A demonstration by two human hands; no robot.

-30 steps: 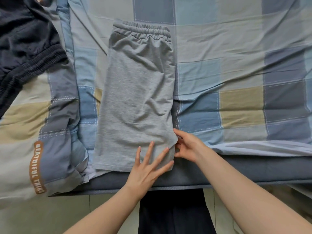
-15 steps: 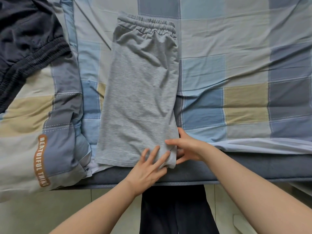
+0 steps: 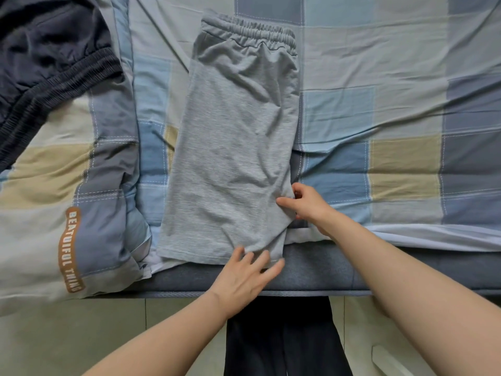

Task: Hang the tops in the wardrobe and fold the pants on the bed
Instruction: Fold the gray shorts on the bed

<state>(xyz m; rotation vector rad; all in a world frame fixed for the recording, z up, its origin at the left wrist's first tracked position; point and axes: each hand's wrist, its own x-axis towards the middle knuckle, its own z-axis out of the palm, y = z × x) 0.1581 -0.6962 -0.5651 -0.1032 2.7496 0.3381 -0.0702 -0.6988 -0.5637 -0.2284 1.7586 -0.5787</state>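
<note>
Left hand [image 3: 245,278] rests with fingers spread at the hem of grey shorts [image 3: 233,147]; right hand [image 3: 306,204] pinches their right edge. Folded lengthwise, the shorts lie on a checked bedsheet [image 3: 379,104], waistband farthest away. Dark clothing [image 3: 46,50] sits far left.

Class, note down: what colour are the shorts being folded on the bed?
Light heather grey shorts, elastic waistband included; the head view, the only one, shows them.

Dark navy garment with ribbed waistband [image 3: 40,63], cut off by the top and left edges. Right hand [image 3: 309,204]: fingertips hidden beneath the folded grey jersey shorts [image 3: 233,147]; grip partly concealed.
</note>
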